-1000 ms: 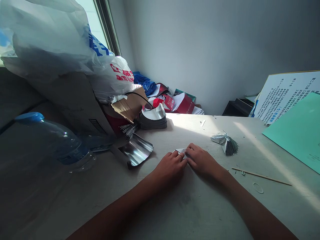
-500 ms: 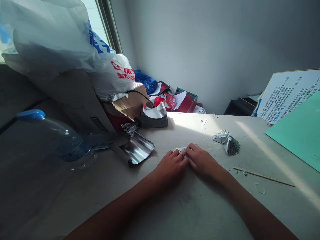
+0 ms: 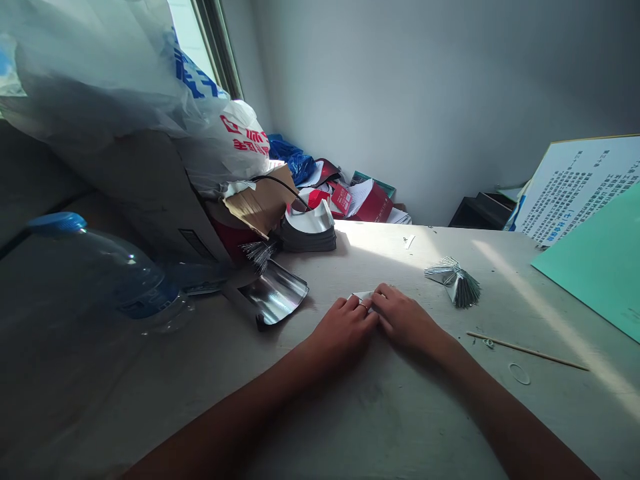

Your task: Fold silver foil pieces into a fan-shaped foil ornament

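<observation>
My left hand [image 3: 346, 325], with a ring on one finger, is closed with its fingertips pressed on a small folded piece of pale paper [image 3: 361, 295] on the table. Against it from the other side, my right hand [image 3: 404, 315] pinches the same paper, its fingers bent and touching those of the left. Most of the paper is hidden beneath the fingers. Left of my hands lie curled silver foil sheets [image 3: 278, 295], with a fanned foil bundle [image 3: 260, 255] behind them. Another fanned foil bundle [image 3: 455, 283] rests to the right.
A thin wooden stick [image 3: 530, 351] and a rubber band [image 3: 519, 373] lie at right. The table also holds a stack of curved sheets [image 3: 309, 235], a clear bottle [image 3: 137, 280] and a green board [image 3: 595, 260]. Plastic bags [image 3: 125, 87] sit on a box at left.
Both hands keep nearly the same grip on the paper, with only slight finger movement. The whole view has shifted a little.
</observation>
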### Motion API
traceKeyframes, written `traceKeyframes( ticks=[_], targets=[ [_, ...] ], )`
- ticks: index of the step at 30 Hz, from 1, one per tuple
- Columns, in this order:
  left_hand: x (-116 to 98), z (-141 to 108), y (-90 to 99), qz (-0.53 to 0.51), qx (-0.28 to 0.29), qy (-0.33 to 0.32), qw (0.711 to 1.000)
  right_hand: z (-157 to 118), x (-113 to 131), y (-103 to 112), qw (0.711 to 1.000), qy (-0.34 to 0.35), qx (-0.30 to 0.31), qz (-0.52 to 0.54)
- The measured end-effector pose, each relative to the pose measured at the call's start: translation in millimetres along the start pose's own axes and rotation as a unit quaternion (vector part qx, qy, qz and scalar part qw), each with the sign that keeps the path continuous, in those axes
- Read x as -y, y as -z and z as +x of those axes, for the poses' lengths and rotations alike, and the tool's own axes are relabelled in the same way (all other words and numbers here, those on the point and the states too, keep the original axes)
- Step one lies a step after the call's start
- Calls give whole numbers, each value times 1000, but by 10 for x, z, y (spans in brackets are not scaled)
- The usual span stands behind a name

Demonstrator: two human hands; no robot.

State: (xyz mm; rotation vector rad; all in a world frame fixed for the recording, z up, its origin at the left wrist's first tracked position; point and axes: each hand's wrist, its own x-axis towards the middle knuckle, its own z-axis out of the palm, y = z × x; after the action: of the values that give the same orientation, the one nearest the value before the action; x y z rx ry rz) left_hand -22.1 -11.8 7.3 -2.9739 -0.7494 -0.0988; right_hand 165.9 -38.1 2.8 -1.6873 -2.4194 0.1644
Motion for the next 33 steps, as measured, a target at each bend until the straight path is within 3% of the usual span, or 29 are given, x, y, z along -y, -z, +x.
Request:
traceKeyframes(
  ticks=[17,33],
  targets=[
    [-54,-6,7,-9,-17,16,1000,-19,9,33,1000,-10,5,-11],
    [-66,19,31,-15,12,22,1000,-23,-50,5,1000,1,1,19]
  ],
)
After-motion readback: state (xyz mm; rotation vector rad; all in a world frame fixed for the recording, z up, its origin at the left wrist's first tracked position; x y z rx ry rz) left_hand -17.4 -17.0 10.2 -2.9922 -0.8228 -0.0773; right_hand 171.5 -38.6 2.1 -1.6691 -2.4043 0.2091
